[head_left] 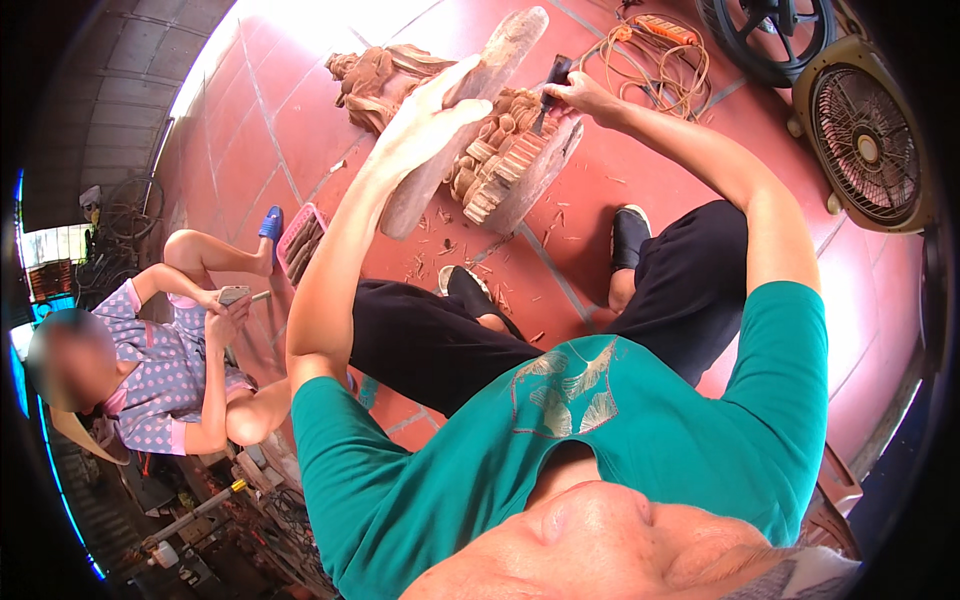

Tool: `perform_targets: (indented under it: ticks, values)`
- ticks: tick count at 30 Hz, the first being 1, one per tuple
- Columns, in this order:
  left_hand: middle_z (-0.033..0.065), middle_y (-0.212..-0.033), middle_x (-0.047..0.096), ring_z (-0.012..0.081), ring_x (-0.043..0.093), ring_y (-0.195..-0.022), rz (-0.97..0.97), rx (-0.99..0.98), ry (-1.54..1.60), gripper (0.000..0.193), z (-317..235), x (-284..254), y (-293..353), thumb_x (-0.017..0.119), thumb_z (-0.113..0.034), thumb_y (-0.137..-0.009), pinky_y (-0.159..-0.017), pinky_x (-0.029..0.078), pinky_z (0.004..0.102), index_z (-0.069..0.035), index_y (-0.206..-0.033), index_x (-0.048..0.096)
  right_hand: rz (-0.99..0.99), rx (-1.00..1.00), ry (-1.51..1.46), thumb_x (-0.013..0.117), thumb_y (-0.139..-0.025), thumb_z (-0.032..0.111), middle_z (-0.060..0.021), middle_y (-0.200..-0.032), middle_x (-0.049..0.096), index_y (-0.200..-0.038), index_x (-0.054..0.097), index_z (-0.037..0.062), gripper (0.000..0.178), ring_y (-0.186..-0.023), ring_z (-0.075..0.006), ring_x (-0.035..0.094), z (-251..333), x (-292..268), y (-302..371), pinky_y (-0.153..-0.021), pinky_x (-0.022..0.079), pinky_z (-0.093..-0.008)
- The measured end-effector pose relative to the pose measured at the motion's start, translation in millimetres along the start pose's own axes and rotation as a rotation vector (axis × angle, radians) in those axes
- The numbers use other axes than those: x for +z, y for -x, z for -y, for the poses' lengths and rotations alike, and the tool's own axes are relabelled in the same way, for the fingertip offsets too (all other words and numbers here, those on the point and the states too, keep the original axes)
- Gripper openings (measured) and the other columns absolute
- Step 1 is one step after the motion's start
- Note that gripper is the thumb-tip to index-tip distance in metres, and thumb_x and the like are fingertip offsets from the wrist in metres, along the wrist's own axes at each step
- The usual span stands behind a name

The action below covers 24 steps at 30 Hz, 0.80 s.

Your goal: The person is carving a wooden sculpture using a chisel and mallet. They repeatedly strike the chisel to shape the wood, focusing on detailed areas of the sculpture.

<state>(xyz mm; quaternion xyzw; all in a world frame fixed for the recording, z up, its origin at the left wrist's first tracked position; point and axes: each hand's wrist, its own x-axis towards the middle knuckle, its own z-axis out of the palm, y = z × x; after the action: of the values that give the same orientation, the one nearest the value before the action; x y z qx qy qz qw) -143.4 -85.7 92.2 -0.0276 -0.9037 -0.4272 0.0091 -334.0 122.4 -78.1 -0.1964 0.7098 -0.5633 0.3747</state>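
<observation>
My left hand (432, 118) is wrapped around a long, thick wooden mallet (508, 52), which slants above the work. A brown carved wooden piece (497, 165) with scalloped ridges stands on the red tiled floor between my feet. My right hand (583, 95) grips a dark chisel (551, 88) whose tip rests on the top of the carving. Just beyond the mallet lies a second carved wooden figure (372, 80).
Wood chips (470, 250) are scattered around my black shoes. A box fan (866, 140) and a round fan (765, 30) stand at the right, with an orange power strip and coiled cord (662, 48). Another person sits at the left holding a phone (232, 294), beside a pink basket (300, 238).
</observation>
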Motion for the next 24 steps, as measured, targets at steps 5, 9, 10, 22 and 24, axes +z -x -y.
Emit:
perform_targets:
  ticks: [5, 9, 10, 22, 24]
  values:
    - [0.0125, -0.105, 0.065, 0.0172, 0.066, -0.08, -0.001, -0.463, 0.481, 0.058, -26.9, -8.2, 21.2, 0.068, -0.033, -0.093, -0.065, 0.055, 0.0304, -0.007, -0.142, 0.049, -0.087, -0.098, 0.053, 0.064, -0.096, 0.033, -0.0102, -0.094, 0.07, -0.105, 0.061, -0.0024, 0.037, -0.079, -0.0166, 0.071, 7.9, 2.0, 10.6, -0.064, 0.057, -0.0281]
    - [0.0075, -0.088, 0.06, 0.0114, 0.058, -0.066, -0.02, -0.503, 0.958, 0.039, -42.5, -14.1, 47.4, 0.065, -0.036, -0.095, -0.056, 0.05, 0.0253, -0.008, -0.12, 0.054, -0.014, -0.157, 0.127, 0.063, -0.097, 0.034, -0.0096, -0.096, 0.069, -0.112, 0.058, -0.0029, 0.04, -0.081, -0.0161, 0.07, 11.7, 12.4, 11.2, -0.066, 0.057, -0.0298]
    - [0.0068, -0.086, 0.059, 0.0115, 0.057, -0.065, -0.059, -0.505, 1.008, 0.039, -54.8, -10.3, 56.1, 0.065, -0.037, -0.095, -0.056, 0.049, 0.025, -0.007, -0.119, 0.054, -0.023, -0.205, 0.165, 0.064, -0.096, 0.034, -0.0109, -0.094, 0.07, -0.113, 0.057, -0.0025, 0.041, -0.081, -0.0181, 0.071, 13.0, 17.6, 15.4, -0.067, 0.057, -0.032]
    - [0.0076, -0.075, 0.061, 0.0127, 0.057, -0.051, -0.328, -0.566, 0.997, 0.036, -17.0, 78.3, 151.9, 0.066, -0.029, -0.095, -0.043, 0.047, 0.0255, -0.006, -0.12, 0.056, -0.101, -0.636, 0.624, 0.07, -0.094, 0.029, -0.0171, -0.089, 0.072, -0.116, 0.054, 0.0016, 0.038, -0.08, -0.0314, 0.071, 16.7, 24.3, 14.5, -0.071, 0.055, -0.0415]
    - [0.008, -0.075, 0.062, 0.0128, 0.058, -0.051, -0.364, -0.582, 0.991, 0.038, -14.9, 80.0, 153.9, 0.067, -0.026, -0.094, -0.043, 0.048, 0.0255, -0.005, -0.124, 0.056, -0.099, -0.654, 0.626, 0.07, -0.093, 0.028, -0.0175, -0.087, 0.071, -0.116, 0.053, 0.0021, 0.039, -0.078, -0.0329, 0.071, 17.0, 24.4, 15.2, -0.069, 0.054, -0.0419]
